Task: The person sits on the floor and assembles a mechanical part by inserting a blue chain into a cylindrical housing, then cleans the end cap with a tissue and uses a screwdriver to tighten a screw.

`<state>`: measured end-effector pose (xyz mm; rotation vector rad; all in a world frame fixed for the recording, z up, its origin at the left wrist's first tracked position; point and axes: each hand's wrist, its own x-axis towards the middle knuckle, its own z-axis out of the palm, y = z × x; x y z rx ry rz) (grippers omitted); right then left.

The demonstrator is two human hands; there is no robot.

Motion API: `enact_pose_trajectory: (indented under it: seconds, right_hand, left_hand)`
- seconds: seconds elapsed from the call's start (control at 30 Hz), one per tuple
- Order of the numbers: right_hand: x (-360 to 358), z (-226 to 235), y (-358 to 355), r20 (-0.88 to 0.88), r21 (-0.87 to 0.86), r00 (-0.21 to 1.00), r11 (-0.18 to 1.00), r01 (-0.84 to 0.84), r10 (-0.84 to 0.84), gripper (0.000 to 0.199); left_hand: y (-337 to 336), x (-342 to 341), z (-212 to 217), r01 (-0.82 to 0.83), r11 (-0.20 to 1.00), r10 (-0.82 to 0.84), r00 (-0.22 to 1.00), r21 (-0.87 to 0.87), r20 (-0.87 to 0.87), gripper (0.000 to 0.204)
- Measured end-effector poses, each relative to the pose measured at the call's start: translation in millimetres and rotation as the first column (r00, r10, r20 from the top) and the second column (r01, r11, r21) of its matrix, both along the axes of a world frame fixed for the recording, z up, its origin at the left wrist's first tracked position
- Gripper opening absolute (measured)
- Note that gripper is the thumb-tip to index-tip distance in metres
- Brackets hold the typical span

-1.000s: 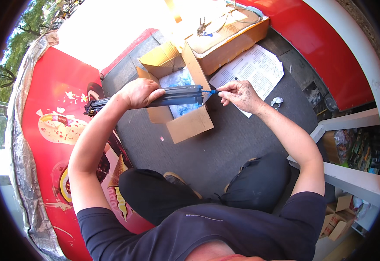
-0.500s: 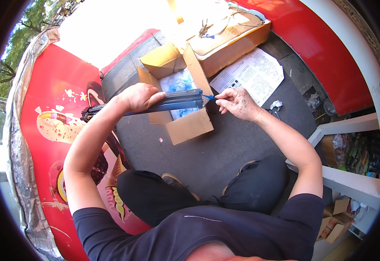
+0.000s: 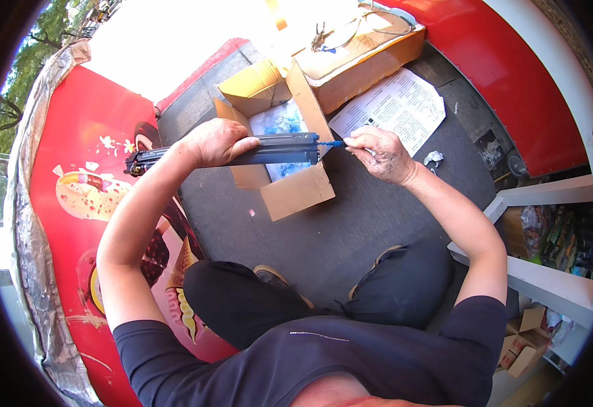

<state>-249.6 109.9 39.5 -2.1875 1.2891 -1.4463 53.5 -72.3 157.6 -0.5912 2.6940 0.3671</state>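
Note:
My left hand (image 3: 222, 144) is wrapped round a long black toner cartridge (image 3: 279, 150), held roughly level above an open cardboard box (image 3: 298, 198). From the cartridge's right end sticks out a thin blue spiral rod (image 3: 330, 143), like an auger. My right hand (image 3: 381, 154) pinches its outer end, and the fingers hide that tip. Dark dusty stains mark the back of this hand. Inside the box lies a white liner (image 3: 284, 122) smeared with blue powder. The cartridge's far left end (image 3: 140, 163) reaches past my left forearm, near the red panel.
A printed white sheet (image 3: 405, 112) lies right of the box, with a crumpled white scrap (image 3: 433, 159) nearby. Behind stands a larger carton (image 3: 371, 64) with a cable on top. A red panel (image 3: 93, 169) borders the left; a white-framed shelf (image 3: 547, 278) stands at right.
My right hand has moved slightly right and turned, and more of the blue spiral rod now shows outside the cartridge. My left hand keeps its hold, nearly still.

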Motion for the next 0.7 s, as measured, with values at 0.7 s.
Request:
enact_pose_trajectory:
  seconds: [0.7]
  right_hand:
    - [29, 21, -11, 0.548, 0.616, 0.832, 0.715, -0.331, -0.088, 0.021]
  left_hand:
    - [5, 6, -6, -0.028, 0.999, 0.029, 0.999, 0.024, -0.024, 0.058]
